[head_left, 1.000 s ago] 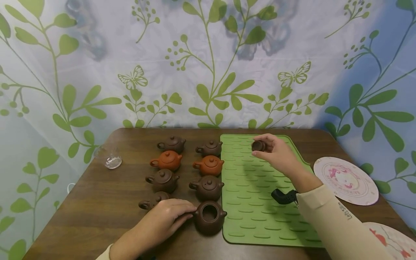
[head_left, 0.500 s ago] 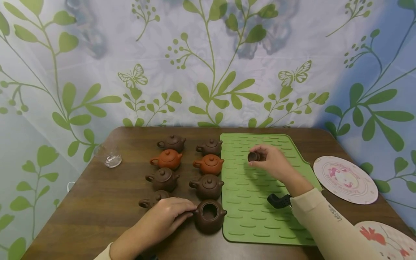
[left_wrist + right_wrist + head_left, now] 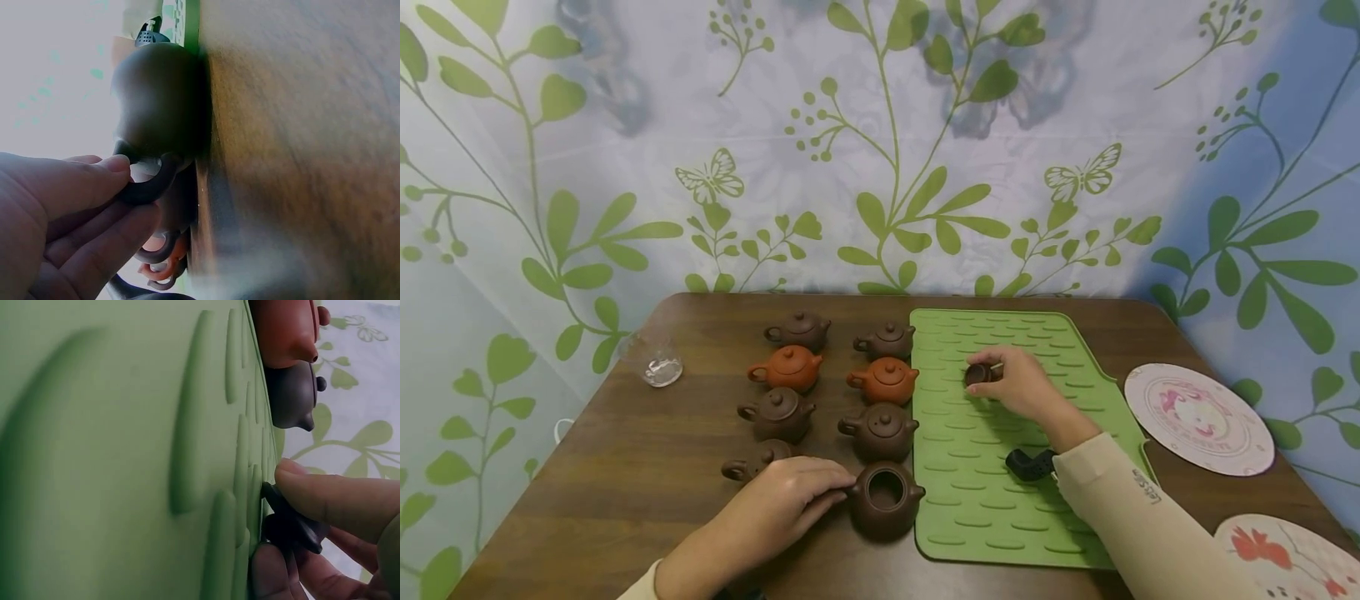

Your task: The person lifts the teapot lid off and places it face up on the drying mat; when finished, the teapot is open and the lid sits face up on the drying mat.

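Observation:
My left hand [image 3: 786,504] pinches the handle [image 3: 150,189] of a dark brown teapot [image 3: 886,521] at the front, beside the green mat. That pot stands upright, its round mouth uncovered. Over the mat's middle my right hand [image 3: 1026,387] grips a small dark brown teapot lid [image 3: 977,375] between thumb and fingers. The lid's hollow underside faces the head camera. In the right wrist view, the lid [image 3: 294,528] is tilted close to the mat surface; whether it touches is unclear. My left hand partly hides another brown teapot [image 3: 758,461].
Two columns of lidded teapots, brown ones and orange ones [image 3: 883,381], stand left of the green mat [image 3: 985,500]. A clear glass item [image 3: 661,371] is at the far left. Two round printed placemats [image 3: 1198,419] lie at the right. A black strap-like piece [image 3: 1028,465] shows by the right sleeve.
My right hand has moved left and nearer over the green mat, carrying the lid and bringing it lower. My left hand stays on the teapot handle.

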Motion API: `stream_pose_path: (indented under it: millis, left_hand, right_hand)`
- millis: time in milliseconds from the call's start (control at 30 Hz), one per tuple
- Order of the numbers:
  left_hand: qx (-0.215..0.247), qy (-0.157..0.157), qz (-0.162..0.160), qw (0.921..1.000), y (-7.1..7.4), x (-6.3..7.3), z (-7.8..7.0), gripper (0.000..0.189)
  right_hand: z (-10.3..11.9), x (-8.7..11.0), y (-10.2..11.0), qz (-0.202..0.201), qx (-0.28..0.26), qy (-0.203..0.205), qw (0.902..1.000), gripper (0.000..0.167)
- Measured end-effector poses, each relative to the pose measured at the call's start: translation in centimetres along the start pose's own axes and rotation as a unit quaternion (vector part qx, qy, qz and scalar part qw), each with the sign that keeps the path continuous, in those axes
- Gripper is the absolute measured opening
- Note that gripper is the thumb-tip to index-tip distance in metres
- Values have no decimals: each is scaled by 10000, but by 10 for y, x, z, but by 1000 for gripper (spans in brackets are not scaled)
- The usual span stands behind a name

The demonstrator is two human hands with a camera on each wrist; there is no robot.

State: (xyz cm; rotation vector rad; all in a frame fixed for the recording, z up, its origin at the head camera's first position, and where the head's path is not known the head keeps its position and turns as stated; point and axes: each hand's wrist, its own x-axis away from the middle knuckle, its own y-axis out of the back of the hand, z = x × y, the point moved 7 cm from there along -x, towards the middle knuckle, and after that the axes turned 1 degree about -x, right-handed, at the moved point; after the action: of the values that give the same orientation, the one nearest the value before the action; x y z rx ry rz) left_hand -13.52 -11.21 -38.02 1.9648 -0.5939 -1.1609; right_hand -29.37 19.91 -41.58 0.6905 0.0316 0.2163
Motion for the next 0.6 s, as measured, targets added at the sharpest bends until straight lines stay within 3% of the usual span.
stream_pose_path:
  millis: [600]
  left_hand:
    - [4, -79, -72, 9999, -1, 0, 0, 30]
  right_hand:
    - [-7, 1, 1, -90, -107, -219, 9997, 53]
